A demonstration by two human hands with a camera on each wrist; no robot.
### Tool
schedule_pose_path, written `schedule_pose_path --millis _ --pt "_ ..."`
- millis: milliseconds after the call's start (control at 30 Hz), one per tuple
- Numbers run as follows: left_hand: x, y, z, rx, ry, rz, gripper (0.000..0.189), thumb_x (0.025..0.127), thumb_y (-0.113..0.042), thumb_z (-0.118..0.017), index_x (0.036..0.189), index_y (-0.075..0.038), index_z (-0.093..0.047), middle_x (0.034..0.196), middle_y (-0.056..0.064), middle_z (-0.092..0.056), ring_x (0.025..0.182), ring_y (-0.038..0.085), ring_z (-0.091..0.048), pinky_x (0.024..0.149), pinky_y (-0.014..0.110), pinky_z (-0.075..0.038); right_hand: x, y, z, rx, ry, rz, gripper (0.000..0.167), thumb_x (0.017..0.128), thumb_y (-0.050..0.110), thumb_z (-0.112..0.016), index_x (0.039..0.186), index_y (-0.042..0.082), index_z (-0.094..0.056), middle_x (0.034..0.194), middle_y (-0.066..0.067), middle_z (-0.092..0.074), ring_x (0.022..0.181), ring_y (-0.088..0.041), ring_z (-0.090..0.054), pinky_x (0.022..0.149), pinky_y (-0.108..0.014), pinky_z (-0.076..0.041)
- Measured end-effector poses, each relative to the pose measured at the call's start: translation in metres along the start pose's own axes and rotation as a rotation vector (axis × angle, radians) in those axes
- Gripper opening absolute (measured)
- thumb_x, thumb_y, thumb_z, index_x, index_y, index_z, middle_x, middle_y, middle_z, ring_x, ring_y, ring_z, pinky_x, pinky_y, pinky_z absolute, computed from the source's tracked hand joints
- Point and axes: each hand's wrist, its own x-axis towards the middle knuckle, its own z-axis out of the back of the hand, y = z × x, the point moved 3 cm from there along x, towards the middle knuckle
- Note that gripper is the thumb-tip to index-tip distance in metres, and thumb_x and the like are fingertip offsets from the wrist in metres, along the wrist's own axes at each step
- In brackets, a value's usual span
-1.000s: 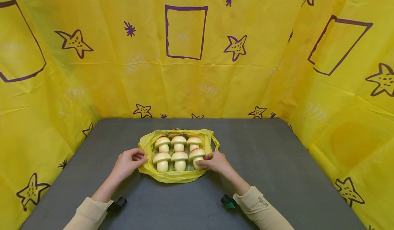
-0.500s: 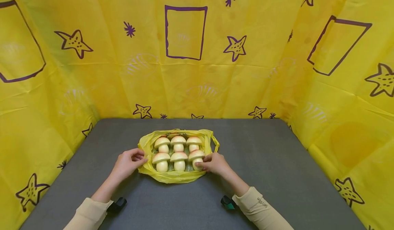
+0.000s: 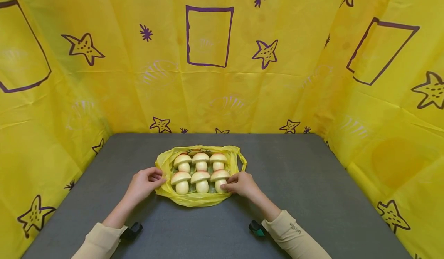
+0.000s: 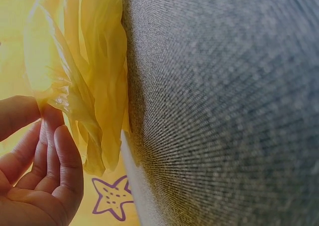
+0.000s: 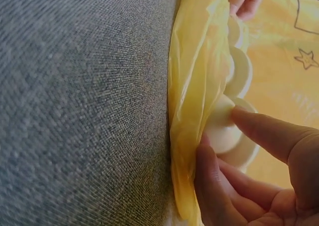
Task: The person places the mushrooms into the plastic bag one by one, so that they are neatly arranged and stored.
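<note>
Several cream toy mushrooms point(image 3: 202, 188) with red-tinged caps stand in two rows inside an opened yellow plastic bag point(image 3: 194, 202). At the bag's left rim, my left hand point(image 3: 145, 181) pinches the thin plastic between thumb and index finger; the left wrist view shows the folds hanging from those fingertips. My right hand point(image 3: 244, 184) is at the opposite side, holding the front-right mushroom point(image 3: 220, 176) by its stem. In the right wrist view the thumb point(image 5: 264, 131) presses on the pale stem while the other fingers curl by the bag's edge, partly hiding the mushroom.
The bag lies on a grey cloth-covered table point(image 3: 295, 174). Yellow printed curtains point(image 3: 222, 97) with star drawings enclose the back and both sides. A loose bag handle point(image 3: 244, 160) sticks out at the right. Dark wrist devices point(image 3: 132, 231) sit under both forearms.
The front row of mushrooms has shifted slightly to the left, the right fingers still at the front-right one. The left hand and the bag have hardly moved.
</note>
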Motion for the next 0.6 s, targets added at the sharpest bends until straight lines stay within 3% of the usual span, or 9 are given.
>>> schedule_pose_path --millis 600 --pt "0.0008 0.0001 0.0004 0.002 0.005 0.001 0.021 0.083 -0.020 -0.073 0.095 -0.005 -0.067 0.087 0.005 -0.069 0.076 0.014 -0.062 0.062 0.022 -0.049 -0.0015 -0.0030 0.0051 0.089 0.008 -0.012 0.028 0.075 0.029 -0.080 0.091 0.006 -0.075 0.076 -0.003 -0.073 0.066 -0.009 -0.068 0.061 -0.028 -0.055"
